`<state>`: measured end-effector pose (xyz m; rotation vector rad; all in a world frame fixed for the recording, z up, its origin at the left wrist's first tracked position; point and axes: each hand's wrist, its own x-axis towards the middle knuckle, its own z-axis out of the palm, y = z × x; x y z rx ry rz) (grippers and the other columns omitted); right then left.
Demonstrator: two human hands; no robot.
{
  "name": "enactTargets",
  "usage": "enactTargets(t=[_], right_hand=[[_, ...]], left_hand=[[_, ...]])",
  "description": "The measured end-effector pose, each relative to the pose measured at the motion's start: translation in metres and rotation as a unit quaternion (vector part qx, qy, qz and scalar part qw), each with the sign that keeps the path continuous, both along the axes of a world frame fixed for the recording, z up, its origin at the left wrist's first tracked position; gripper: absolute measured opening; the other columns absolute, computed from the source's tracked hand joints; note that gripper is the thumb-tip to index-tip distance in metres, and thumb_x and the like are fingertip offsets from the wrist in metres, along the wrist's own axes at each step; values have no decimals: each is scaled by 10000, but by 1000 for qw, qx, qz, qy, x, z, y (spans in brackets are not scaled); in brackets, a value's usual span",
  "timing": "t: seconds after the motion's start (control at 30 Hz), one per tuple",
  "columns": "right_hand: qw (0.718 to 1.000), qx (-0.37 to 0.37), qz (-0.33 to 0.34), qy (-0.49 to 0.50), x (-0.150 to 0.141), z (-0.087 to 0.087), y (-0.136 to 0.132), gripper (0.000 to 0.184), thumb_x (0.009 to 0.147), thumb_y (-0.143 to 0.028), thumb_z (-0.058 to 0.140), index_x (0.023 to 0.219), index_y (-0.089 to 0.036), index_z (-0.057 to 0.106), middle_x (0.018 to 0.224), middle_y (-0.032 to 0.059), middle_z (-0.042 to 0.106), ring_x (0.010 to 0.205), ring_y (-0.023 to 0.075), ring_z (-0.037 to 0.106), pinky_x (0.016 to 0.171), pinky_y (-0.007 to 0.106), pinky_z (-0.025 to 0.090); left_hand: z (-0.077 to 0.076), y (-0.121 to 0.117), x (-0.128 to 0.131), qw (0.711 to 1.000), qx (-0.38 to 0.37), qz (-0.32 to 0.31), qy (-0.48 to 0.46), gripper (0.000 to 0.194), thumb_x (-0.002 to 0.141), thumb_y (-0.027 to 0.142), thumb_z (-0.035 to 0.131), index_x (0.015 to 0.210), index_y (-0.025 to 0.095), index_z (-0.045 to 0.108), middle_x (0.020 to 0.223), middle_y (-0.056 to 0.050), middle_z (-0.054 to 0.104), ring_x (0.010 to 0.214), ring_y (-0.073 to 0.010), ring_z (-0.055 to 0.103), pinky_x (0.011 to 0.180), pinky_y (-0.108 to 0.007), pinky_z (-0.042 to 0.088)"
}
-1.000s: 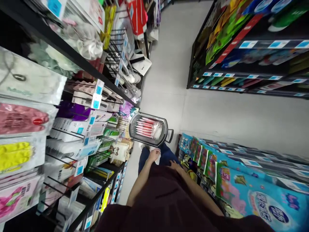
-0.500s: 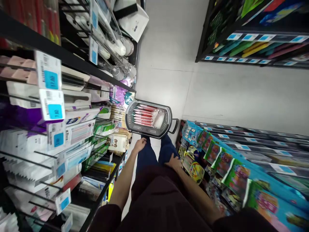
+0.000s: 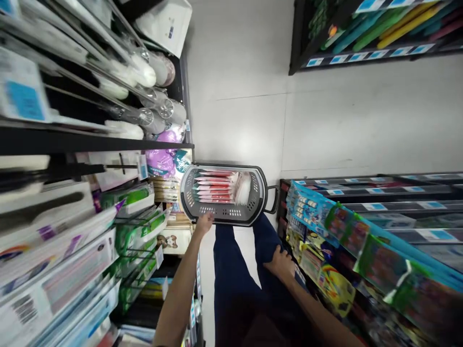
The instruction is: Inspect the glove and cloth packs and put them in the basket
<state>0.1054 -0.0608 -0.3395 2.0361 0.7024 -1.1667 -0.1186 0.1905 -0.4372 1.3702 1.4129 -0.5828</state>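
A grey and black shopping basket (image 3: 243,219) stands on the floor in front of my legs, its black handle folded out to the right. Inside lie several red-and-white packets (image 3: 216,188) in a row, with a clear pack of white items (image 3: 243,189) beside them. My left hand (image 3: 205,222) is at the basket's near left rim, its fingers blurred and bent; whether it grips the rim I cannot tell. On my right knee rests my right hand (image 3: 281,264), fingers apart and holding nothing.
To the left, a shelf (image 3: 144,143) is crowded with hanging packs and price tags. Blue snack packs (image 3: 307,207) hang from the right shelf, close to the basket handle. Another shelf corner (image 3: 294,67) stands at the far right, across the grey floor (image 3: 235,125).
My left hand has moved from beside my left knee to the basket's near rim. My right hand stays on the right leg. The view has shifted, with the basket appearing lower and larger.
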Motion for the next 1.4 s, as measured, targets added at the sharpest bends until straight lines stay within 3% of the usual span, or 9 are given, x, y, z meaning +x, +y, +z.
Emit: enactTargets(t=[0.13,0.23,0.4,0.53,0.7,0.83,1.0,1.17,1.4], right_hand=[[998,36,-2,-47,5,-24,6,858,634,-418,782,1293,-13,411,1072,223,573,997,352,588,764,404,490],[996,53,-15,-70,12,-32,14,888,648,-426,758,1327,-8,367,1097,228,560,1005,345,578,762,382,486],[993,59,-56,-81,21,-33,19,895,670,-413,721,1375,-31,322,1136,226,535,1052,349,549,784,382,474],[990,66,-85,-86,24,-36,17,859,692,-356,676,1396,-40,300,1132,214,529,1051,347,535,780,398,473],[987,67,-121,-78,29,-43,12,846,690,-318,644,1408,-61,280,1139,187,523,1048,330,530,827,413,460],[985,64,-143,-78,34,-44,9,853,677,-328,644,1407,-80,280,1141,183,520,1053,339,527,842,429,458],[985,88,-130,-76,38,-42,5,834,663,-318,631,1393,-84,301,1129,193,515,1051,357,527,805,430,471],[986,89,-117,-80,34,-45,-6,870,656,-321,639,1409,-90,271,1119,190,522,1045,365,537,793,444,484],[990,82,-94,-72,24,-48,-19,889,649,-346,642,1417,-108,263,1146,193,525,1075,358,535,816,421,485]], left_hand=[[-67,-16,78,998,-12,-45,-49,261,856,168,510,1064,218,661,953,-42,733,930,-185,665,866,-273,485],[-103,-33,135,996,-4,-55,-72,326,869,167,490,1166,191,622,1160,-79,666,1116,-198,591,997,-301,429],[-134,-44,199,995,26,-80,-60,450,834,151,524,1284,132,539,1430,-156,429,1356,-271,364,1130,-372,294],[-155,-34,226,992,43,-122,-8,650,828,205,544,1442,137,339,1517,-185,290,1386,-344,301,1096,-436,333],[-181,-17,242,975,51,-214,44,644,836,235,530,1445,170,332,1569,-141,204,1428,-348,203,1121,-454,301],[-188,-14,235,965,43,-252,52,671,816,219,535,1446,130,322,1576,-157,182,1423,-382,192,1107,-511,308],[-186,-13,218,967,29,-250,43,639,829,250,530,1426,108,355,1534,-177,289,1391,-321,311,1090,-410,353],[-194,-18,213,970,29,-243,7,567,821,229,548,1377,186,444,1529,-119,327,1412,-274,287,1131,-392,292],[-205,-36,206,980,39,-195,3,562,823,209,544,1358,72,445,1488,-200,362,1368,-348,337,1118,-425,301]])
